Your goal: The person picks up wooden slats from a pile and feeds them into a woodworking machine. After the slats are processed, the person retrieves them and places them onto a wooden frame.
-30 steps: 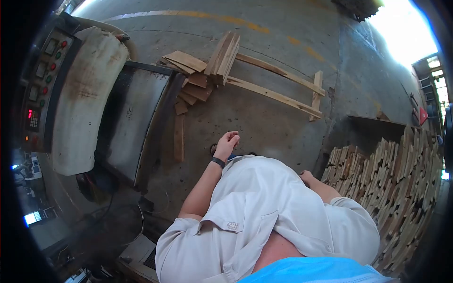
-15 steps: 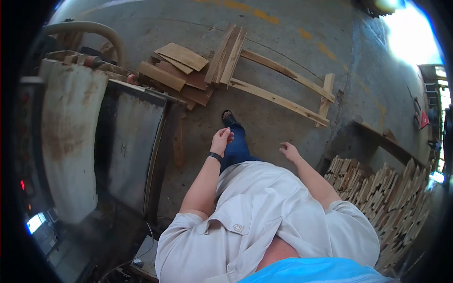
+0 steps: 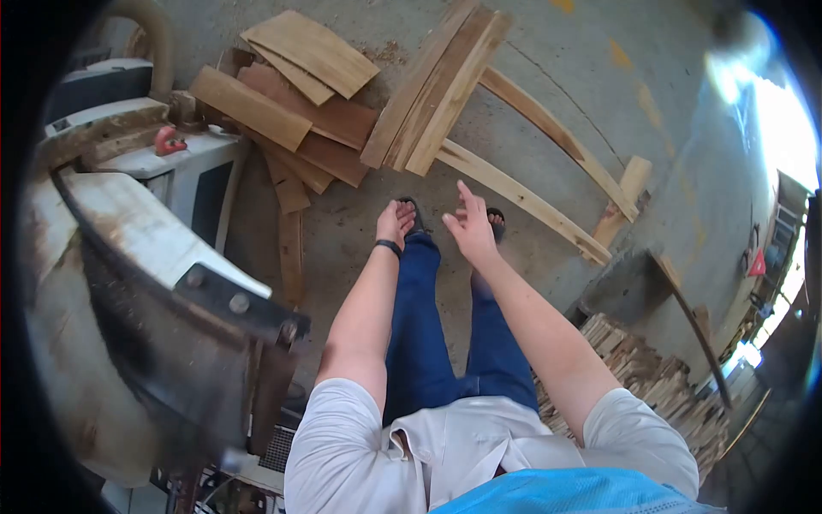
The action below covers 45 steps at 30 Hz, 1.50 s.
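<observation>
"Did you see what those hands had hold of?"

"Nothing that I could make out. The left hand (image 3: 395,224) hung with its fingers loosely curled, palm partly showing, no object in it. The right hand (image 3: 472,230) was spread wider, thumb apart and a finger stretched forward, with nothing in it either."

"And the boards?"

"The stacked boards (image 3: 437,90) lay side by side across one end of the two wooden rails (image 3: 520,197), ahead of the hands. I saw no contact. The loose pile (image 3: 300,110) was just beside them, on the machine (image 3: 145,218) side."

"How would you have handled a reach like that?"

"Squarely, I'd say. Both sandals (image 3: 497,226) were near the rails, so toes wanted minding. The boards seemed long enough to call for a palm at each end, thumbs over the top and a level hold. Bare fingers could have caught splinters along the edges, and one end held alone could have let the rest slide."

"And the elbows?"

"Best kept clear of that machine, in my judgement."
</observation>
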Motion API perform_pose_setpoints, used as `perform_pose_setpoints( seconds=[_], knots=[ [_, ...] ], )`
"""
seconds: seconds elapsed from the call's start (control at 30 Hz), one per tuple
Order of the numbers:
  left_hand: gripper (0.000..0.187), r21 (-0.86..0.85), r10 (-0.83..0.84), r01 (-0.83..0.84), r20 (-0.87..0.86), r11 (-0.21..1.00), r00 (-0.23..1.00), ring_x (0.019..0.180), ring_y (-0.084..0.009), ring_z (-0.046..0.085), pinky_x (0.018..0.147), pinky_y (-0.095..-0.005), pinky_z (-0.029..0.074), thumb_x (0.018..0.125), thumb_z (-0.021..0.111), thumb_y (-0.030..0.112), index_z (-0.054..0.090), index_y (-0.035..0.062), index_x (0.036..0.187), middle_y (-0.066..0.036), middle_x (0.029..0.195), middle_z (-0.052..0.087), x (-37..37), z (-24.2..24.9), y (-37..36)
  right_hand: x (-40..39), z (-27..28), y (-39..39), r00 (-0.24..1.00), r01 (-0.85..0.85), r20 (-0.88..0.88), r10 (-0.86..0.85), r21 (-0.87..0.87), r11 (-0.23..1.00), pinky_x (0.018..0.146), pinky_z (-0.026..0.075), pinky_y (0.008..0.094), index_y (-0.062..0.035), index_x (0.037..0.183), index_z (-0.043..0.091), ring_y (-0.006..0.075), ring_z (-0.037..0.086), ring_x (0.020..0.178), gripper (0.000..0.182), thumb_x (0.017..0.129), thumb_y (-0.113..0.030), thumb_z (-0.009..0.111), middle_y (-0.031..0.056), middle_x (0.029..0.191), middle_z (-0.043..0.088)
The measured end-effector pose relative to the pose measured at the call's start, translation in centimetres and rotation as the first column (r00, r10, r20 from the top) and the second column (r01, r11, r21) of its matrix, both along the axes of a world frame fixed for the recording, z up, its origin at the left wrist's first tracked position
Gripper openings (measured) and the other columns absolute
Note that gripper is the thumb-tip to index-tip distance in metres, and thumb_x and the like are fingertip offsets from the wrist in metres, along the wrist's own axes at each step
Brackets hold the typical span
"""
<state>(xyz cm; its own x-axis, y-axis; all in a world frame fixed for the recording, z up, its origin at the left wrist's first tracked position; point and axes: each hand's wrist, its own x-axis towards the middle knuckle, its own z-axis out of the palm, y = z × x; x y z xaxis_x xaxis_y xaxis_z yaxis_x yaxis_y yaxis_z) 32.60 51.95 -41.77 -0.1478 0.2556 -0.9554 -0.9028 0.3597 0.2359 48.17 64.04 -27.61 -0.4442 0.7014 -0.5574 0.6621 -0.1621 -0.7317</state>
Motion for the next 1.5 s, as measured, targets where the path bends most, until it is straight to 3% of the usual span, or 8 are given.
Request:
perform_pose_setpoints(
  seconds=[0.23, 0.83, 0.93, 1.0, 1.1, 1.17, 1.23, 1.5],
  knots=[
    [0.053, -0.040, 0.446, -0.445, 0.030, 0.895, 0.894, 0.112, -0.0298, 0.062, 0.095, -0.0411, 0.049, 0.105, 0.043, 0.043, 0.052, 0.0008, 0.136, -0.016, 0.125, 0.063, 0.9, -16.0, 5.0, -6.8, -10.9, 6.1, 0.995, -0.101, 0.037, 0.094, 0.260, 0.960, 0.104, 0.047, 0.0449, -0.0218, 0.162, 0.023, 0.0381, 0.050, 0.127, 0.084, 0.093, -0.032, 0.071, 0.0209, 0.147, 0.038],
    [0.058, 0.367, 0.114, -0.216, 0.281, 0.905, 0.953, 0.113, -0.0304, 0.063, 0.096, -0.0422, 0.049, 0.106, 0.040, 0.046, 0.052, 0.0009, 0.139, -0.015, 0.126, 0.064, 9.8, -23.0, 6.4, 2.3, -11.4, 5.7, 0.995, -0.038, -0.090, 0.051, 0.138, 0.990, 0.110, 0.046, 0.0468, -0.0274, 0.161, 0.023, 0.0464, 0.043, 0.139, 0.089, 0.087, -0.019, 0.071, 0.0251, 0.155, 0.032],
    [0.051, -0.055, -0.151, 0.157, 0.093, 0.986, 0.984, 0.113, -0.0339, 0.062, 0.098, -0.0439, 0.047, 0.104, 0.047, 0.040, 0.057, -0.0008, 0.134, -0.019, 0.126, 0.064, 10.3, -20.1, 7.7, 5.0, -11.2, 5.8, 0.993, -0.081, -0.072, 0.093, 0.146, 0.986, 0.110, 0.046, 0.0459, -0.0270, 0.161, 0.024, 0.0455, 0.043, 0.139, 0.088, 0.087, -0.018, 0.071, 0.0250, 0.155, 0.031],
    [0.041, -0.368, -0.731, 0.663, -0.537, 0.652, 0.421, 0.112, -0.0388, 0.062, 0.097, -0.0468, 0.047, 0.100, 0.056, 0.028, 0.062, -0.0021, 0.127, -0.023, 0.125, 0.064, 8.6, -19.4, 8.6, 5.4, -11.3, 5.7, 0.994, -0.064, -0.080, 0.076, 0.141, 0.988, 0.110, 0.046, 0.0462, -0.0269, 0.161, 0.024, 0.0454, 0.043, 0.139, 0.089, 0.087, -0.019, 0.073, 0.0249, 0.156, 0.030],
    [0.035, -0.270, -0.408, 0.496, -0.893, 0.825, 0.192, 0.104, -0.0422, 0.061, 0.095, -0.0463, 0.047, 0.101, 0.055, 0.026, 0.064, -0.0047, 0.115, -0.024, 0.117, 0.065, 6.3, -16.1, 15.0, 5.3, -11.9, 5.3, 0.993, -0.037, -0.103, 0.055, 0.166, 0.985, 0.110, 0.045, 0.0471, -0.0271, 0.161, 0.024, 0.0457, 0.043, 0.140, 0.091, 0.086, -0.023, 0.075, 0.0246, 0.158, 0.028],
    [0.039, -0.104, -0.274, 0.532, -0.929, 0.840, 0.250, 0.105, -0.0365, 0.062, 0.097, -0.0449, 0.047, 0.104, 0.051, 0.032, 0.064, -0.0022, 0.118, -0.018, 0.115, 0.067, 4.8, -17.6, 19.5, 4.8, -12.3, 4.9, 0.992, -0.017, -0.117, 0.041, 0.200, 0.980, 0.111, 0.045, 0.0476, -0.0275, 0.161, 0.023, 0.0462, 0.042, 0.140, 0.092, 0.086, -0.025, 0.077, 0.0244, 0.158, 0.027],
    [0.042, 0.183, -0.317, 0.491, -0.568, 0.852, 0.760, 0.102, -0.0284, 0.064, 0.092, -0.0420, 0.051, 0.105, 0.048, 0.038, 0.064, 0.0027, 0.122, -0.012, 0.113, 0.067, 2.4, -24.8, 22.2, 4.4, -12.7, 4.5, 0.993, 0.031, -0.114, -0.006, 0.221, 0.975, 0.111, 0.044, 0.0484, -0.0281, 0.161, 0.023, 0.0471, 0.041, 0.141, 0.096, 0.084, -0.029, 0.080, 0.0245, 0.160, 0.024],
    [0.074, 0.201, -0.349, 0.362, -0.098, 0.910, 0.932, 0.115, -0.0243, 0.065, 0.104, -0.0387, 0.048, 0.106, 0.022, 0.063, 0.057, 0.0061, 0.139, -0.013, 0.127, 0.068, 4.5, -17.6, 26.7, 5.3, -13.0, 4.1, 0.988, 0.053, -0.151, -0.017, 0.236, 0.970, 0.111, 0.045, 0.0475, -0.0297, 0.162, 0.022, 0.0470, 0.038, 0.142, 0.102, 0.080, -0.026, 0.083, 0.0252, 0.161, 0.022]
  ],
)
